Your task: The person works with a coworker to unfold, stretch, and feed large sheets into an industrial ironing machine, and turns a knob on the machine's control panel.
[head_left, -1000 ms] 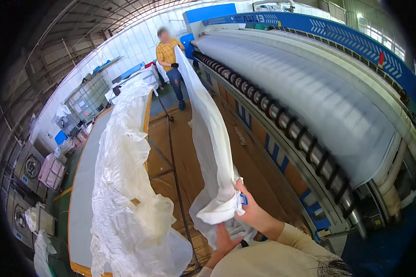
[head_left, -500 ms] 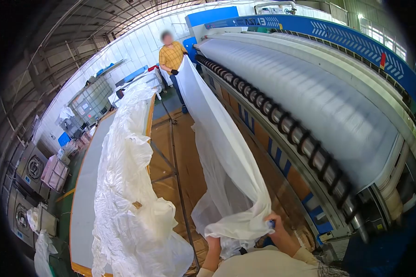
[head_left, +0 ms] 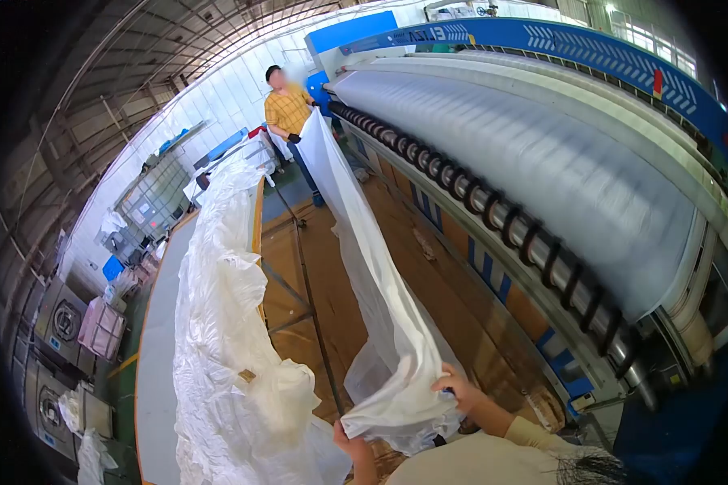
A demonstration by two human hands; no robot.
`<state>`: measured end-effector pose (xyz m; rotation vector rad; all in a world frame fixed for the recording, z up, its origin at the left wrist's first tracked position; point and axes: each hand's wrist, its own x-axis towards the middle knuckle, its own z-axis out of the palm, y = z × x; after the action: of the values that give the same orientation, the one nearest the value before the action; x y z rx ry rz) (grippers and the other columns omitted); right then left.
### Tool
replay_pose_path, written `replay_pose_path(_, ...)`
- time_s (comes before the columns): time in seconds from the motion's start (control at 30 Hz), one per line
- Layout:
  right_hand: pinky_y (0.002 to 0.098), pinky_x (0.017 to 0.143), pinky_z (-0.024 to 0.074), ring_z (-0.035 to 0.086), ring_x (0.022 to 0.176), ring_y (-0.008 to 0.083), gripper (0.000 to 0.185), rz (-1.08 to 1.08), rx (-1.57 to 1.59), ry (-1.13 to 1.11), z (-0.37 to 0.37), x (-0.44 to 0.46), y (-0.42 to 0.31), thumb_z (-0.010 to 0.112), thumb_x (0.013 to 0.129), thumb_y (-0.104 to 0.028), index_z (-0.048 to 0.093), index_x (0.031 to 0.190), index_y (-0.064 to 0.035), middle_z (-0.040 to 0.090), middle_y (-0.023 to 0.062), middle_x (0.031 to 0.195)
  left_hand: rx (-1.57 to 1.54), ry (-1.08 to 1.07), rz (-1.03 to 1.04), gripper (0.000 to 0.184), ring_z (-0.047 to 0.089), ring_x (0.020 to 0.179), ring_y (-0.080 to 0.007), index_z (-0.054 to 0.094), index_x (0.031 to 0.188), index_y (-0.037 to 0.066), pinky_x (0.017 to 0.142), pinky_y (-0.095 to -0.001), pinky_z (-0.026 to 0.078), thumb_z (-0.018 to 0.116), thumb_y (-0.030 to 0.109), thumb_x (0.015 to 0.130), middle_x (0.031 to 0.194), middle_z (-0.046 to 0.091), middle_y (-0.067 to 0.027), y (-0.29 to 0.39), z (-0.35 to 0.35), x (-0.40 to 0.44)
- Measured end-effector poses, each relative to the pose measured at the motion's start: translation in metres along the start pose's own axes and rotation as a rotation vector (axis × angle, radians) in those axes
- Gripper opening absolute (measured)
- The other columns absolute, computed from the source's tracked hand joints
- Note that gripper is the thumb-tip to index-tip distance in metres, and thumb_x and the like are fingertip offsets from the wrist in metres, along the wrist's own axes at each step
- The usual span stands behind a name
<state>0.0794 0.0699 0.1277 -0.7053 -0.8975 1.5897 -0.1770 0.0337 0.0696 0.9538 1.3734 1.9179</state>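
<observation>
A long white sheet [head_left: 378, 267] hangs between me and a co-worker [head_left: 289, 109] in a yellow checked shirt, who holds its far end. My left hand [head_left: 349, 443] grips the near left corner of the sheet, low in the view. To its right, my right hand [head_left: 459, 390] is closed on the sheet's right edge, with a small blue thing at the fingers. Between my hands the cloth sags in loose folds, and its lower part hangs down over the brown floor covering.
Crumpled white sheets [head_left: 226, 323] lie along a long table [head_left: 160, 323] at the left. A large ironing machine [head_left: 526, 170] with a black-coiled roller [head_left: 493, 212] runs along the right. A metal frame [head_left: 309, 291] stands beside the table. Washing machines [head_left: 59, 323] are at the far left.
My hands first spread the bunched near end, and my left hand has since moved left with its corner. The sheet now hangs narrower than half a second ago. The co-worker's hands remain on the far end.
</observation>
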Motion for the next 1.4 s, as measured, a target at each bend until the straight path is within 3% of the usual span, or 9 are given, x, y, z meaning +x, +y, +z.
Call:
replay_pose_path(0.07, 0.0317, 0.077, 0.0462, 0.057, 0.086, 0.0207, 0.033, -0.301, -0.367, -0.081, -0.038, 0.002, 0.018, 0.063, 0.069, -0.017, 0.058, 0.099, -0.0056, 0.058, 0.0098, 0.092, 0.089, -0.028, 0.069, 0.017, 0.05, 0.067, -0.0124, 0.054, 0.081, 0.0, 0.063, -0.0262, 0.042, 0.062, 0.013, 0.075, 0.069, 0.053, -0.003, 0.033, 0.01, -0.001)
replay_pose_path(0.13, 0.0315, 0.068, 0.0458, 0.057, 0.076, 0.0186, 0.033, 0.467, -0.221, 0.222, -0.081, 0.003, 0.064, 0.064, 0.073, -0.028, 0.059, 0.094, -0.0037, 0.059, 0.0079, 0.085, 0.246, -0.065, 0.215, 0.014, 0.048, 0.064, -0.0101, 0.054, 0.075, 0.001, 0.058, -0.0234, 0.04, 0.062, 0.012, 0.075, 0.067, 0.053, -0.0027, 0.048, 0.02, -0.002)
replay_pose_path(0.4, 0.026, 0.052, 0.0421, 0.052, 0.059, 0.0144, 0.042, 0.625, -0.114, 0.539, -0.115, -0.035, 0.148, 0.064, 0.075, -0.039, 0.059, 0.09, -0.0002, 0.059, 0.004, 0.077, 0.41, -0.272, 0.171, 0.008, 0.045, 0.053, -0.0091, 0.053, 0.073, 0.002, 0.047, -0.0246, 0.037, 0.061, 0.001, 0.072, 0.06, 0.053, -0.0019, 0.029, 0.027, -0.03)
replay_pose_path(0.5, 0.0309, 0.048, 0.0376, 0.048, 0.06, 0.0134, 0.05, 0.7, -0.454, 0.217, -0.123, -0.053, 0.125, 0.066, 0.072, -0.045, 0.055, 0.098, -0.0034, 0.055, 0.0046, 0.075, 0.545, -0.198, 0.141, 0.009, 0.05, 0.054, -0.013, 0.056, 0.073, 0.002, 0.05, -0.0277, 0.04, 0.063, 0.007, 0.071, 0.061, 0.055, -0.0053, -0.008, -0.006, -0.022)
replay_pose_path(0.67, 0.0316, 0.059, 0.0433, 0.054, 0.069, 0.0165, 0.055, 0.567, -0.253, 0.456, -0.122, -0.07, 0.138, 0.065, 0.073, -0.046, 0.054, 0.104, -0.0022, 0.059, 0.0066, 0.081, 0.802, -0.363, 0.193, 0.017, 0.056, 0.058, -0.0259, 0.058, 0.074, 0.001, 0.054, -0.0341, 0.044, 0.066, 0.013, 0.065, 0.064, 0.058, -0.0117, -0.109, -0.069, -0.031)
replay_pose_path(0.8, 0.0296, 0.058, 0.0473, 0.059, 0.066, 0.0194, 0.049, 0.319, -0.583, 0.58, -0.097, -0.068, 0.131, 0.067, 0.072, -0.042, 0.058, 0.094, 0.0004, 0.062, 0.0094, 0.08, 0.853, -0.786, 0.017, 0.022, 0.057, 0.062, -0.0303, 0.058, 0.077, 0.001, 0.056, -0.0364, 0.044, 0.067, 0.017, 0.064, 0.067, 0.059, -0.0137, -0.172, -0.086, -0.054)
replay_pose_path(0.97, 0.0369, 0.065, 0.0469, 0.06, 0.072, 0.0273, 0.054, 0.229, -1.068, 0.24, -0.11, -0.064, 0.145, 0.063, 0.073, -0.046, 0.057, 0.097, 0.0011, 0.062, 0.0161, 0.085, 0.925, -1.177, -0.071, 0.026, 0.058, 0.064, -0.0312, 0.058, 0.079, 0.001, 0.057, -0.0375, 0.045, 0.067, 0.021, 0.065, 0.069, 0.059, -0.0147, -0.19, -0.062, -0.047)
replay_pose_path(1.03, 0.0401, 0.068, 0.0458, 0.06, 0.076, 0.0311, 0.055, 0.457, -1.219, 0.116, -0.104, -0.072, 0.139, 0.059, 0.074, -0.048, 0.056, 0.099, 0.0009, 0.061, 0.019, 0.088, 0.958, -1.244, -0.075, 0.028, 0.058, 0.065, -0.0316, 0.058, 0.079, 0.001, 0.058, -0.0379, 0.045, 0.068, 0.023, 0.065, 0.07, 0.06, -0.015, -0.192, -0.053, -0.035)
replay_pose_path(1.4, 0.0425, 0.069, 0.0447, 0.059, 0.079, 0.034, 0.042, 0.414, -1.093, 0.588, -0.123, -0.1, 0.153, 0.051, 0.08, -0.042, 0.056, 0.089, -0.0007, 0.06, 0.0196, 0.083, 1.038, -1.237, -0.153, 0.037, 0.059, 0.071, -0.0337, 0.059, 0.083, 0.002, 0.059, -0.0401, 0.046, 0.068, 0.033, 0.065, 0.075, 0.061, -0.0171, -0.192, -0.073, -0.019)
